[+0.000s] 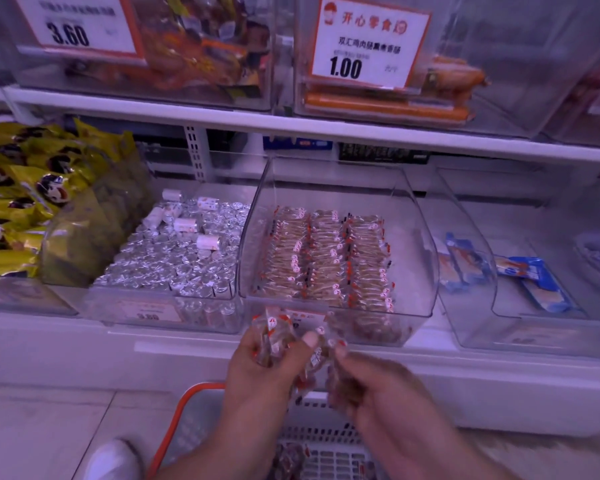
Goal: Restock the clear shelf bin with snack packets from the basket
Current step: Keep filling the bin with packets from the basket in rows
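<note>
A clear shelf bin (426, 258) on the lower shelf holds three neat rows of small brown snack packets (326, 258) with red-and-white ends. Just below its front wall, my left hand (257, 372) grips a bunch of the same packets (274, 336). My right hand (378, 386) pinches more packets (329, 358) between thumb and fingers, close beside the left. Under both hands stands the white mesh basket (323, 434) with an orange handle (184, 403); a few packets (288, 459) lie in it.
A bin of silver foil-wrapped rolls (181, 258) stands left of the target bin, yellow bags (25, 202) further left. Blue packets (530, 278) lie in clear bins to the right. An upper shelf (291, 123) overhangs. A white shoe (113, 459) is beside the basket.
</note>
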`<move>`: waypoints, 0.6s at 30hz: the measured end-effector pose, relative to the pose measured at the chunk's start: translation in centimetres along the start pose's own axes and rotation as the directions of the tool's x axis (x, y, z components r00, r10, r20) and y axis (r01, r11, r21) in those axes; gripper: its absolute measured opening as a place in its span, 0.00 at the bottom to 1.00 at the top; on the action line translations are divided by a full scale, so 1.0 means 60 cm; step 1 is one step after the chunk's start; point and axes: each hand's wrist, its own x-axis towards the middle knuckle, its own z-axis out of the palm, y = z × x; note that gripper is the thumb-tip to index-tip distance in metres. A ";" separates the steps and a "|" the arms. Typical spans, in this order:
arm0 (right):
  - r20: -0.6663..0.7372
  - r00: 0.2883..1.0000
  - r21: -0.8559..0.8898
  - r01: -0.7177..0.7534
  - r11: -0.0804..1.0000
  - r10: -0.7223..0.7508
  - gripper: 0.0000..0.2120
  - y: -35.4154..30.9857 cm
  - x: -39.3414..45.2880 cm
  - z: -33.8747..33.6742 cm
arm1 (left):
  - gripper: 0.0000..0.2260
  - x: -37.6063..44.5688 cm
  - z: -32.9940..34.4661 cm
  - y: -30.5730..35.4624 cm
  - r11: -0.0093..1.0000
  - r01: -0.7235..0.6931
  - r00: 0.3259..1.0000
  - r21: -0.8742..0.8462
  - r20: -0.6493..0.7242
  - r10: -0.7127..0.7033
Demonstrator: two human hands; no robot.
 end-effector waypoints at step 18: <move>0.152 0.987 -0.022 0.050 0.999 -0.046 0.24 -0.010 -0.013 0.033 | 0.24 -0.013 0.020 0.017 0.999 -0.006 0.994 -0.052 0.112 0.011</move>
